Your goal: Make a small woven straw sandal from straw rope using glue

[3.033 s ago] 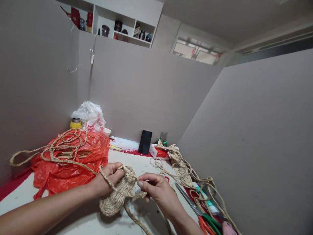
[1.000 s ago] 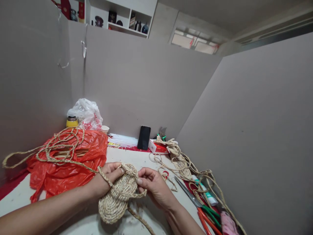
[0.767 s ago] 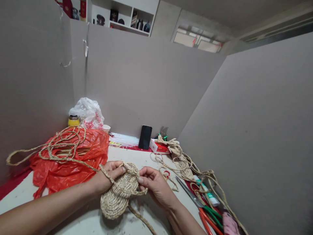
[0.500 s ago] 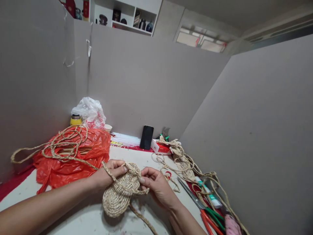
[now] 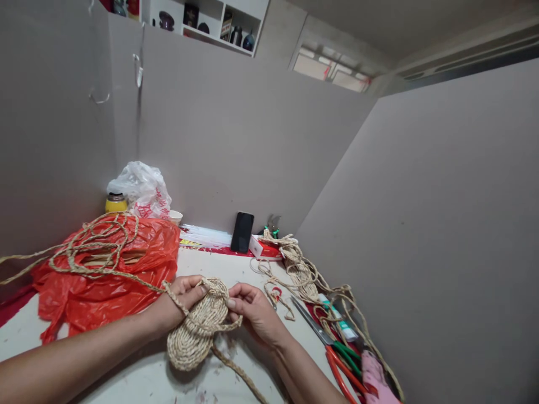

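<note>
A sole-shaped piece of coiled straw braid (image 5: 190,339) is held above the white tabletop between both hands. My left hand (image 5: 189,293) grips its upper left edge, thumb on top and fingers behind. At the upper right edge, my right hand (image 5: 249,307) pinches with thumb and forefinger. A loose braided straw cord (image 5: 145,282) runs from the heap on the left, over my left wrist and across the piece towards my right hand. Another thicker cord end (image 5: 238,370) hangs from the piece's underside and trails down to the right.
Left lies a red plastic bag (image 5: 147,241) under looped cord, with a yellow jar (image 5: 115,203) and white bag (image 5: 145,188) behind. A phone (image 5: 242,232) leans at the back. Right are scissors (image 5: 314,321) with red handles, a white-green tube (image 5: 339,317) and coiled cord (image 5: 301,275). Grey partitions enclose the table.
The view has shifted, so everything sits slightly further left in the picture. Both hands keep nearly the same hold on the straw piece.
</note>
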Demonstrator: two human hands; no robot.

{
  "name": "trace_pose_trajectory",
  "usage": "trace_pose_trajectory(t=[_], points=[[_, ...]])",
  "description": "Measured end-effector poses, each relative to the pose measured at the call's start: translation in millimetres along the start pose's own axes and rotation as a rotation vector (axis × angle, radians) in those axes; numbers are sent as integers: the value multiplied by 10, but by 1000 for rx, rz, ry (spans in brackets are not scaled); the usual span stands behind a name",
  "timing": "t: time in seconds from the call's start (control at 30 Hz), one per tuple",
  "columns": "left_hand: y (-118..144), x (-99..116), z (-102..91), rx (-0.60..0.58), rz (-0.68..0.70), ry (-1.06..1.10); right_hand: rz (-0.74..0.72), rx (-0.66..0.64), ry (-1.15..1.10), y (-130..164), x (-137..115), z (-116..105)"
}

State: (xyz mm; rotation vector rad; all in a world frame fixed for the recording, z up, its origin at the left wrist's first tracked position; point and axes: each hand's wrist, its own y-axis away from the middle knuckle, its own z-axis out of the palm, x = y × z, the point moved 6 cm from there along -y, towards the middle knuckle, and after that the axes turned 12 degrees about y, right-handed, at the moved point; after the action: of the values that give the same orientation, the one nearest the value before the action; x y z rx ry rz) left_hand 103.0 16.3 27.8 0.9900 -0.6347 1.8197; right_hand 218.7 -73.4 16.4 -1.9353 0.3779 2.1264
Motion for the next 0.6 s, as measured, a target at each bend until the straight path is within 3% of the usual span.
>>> trace_pose_trajectory(t=[0.6], points=[[-4,-55,-36,73,-27,0,17,-15,22,-6,-7,-10]])
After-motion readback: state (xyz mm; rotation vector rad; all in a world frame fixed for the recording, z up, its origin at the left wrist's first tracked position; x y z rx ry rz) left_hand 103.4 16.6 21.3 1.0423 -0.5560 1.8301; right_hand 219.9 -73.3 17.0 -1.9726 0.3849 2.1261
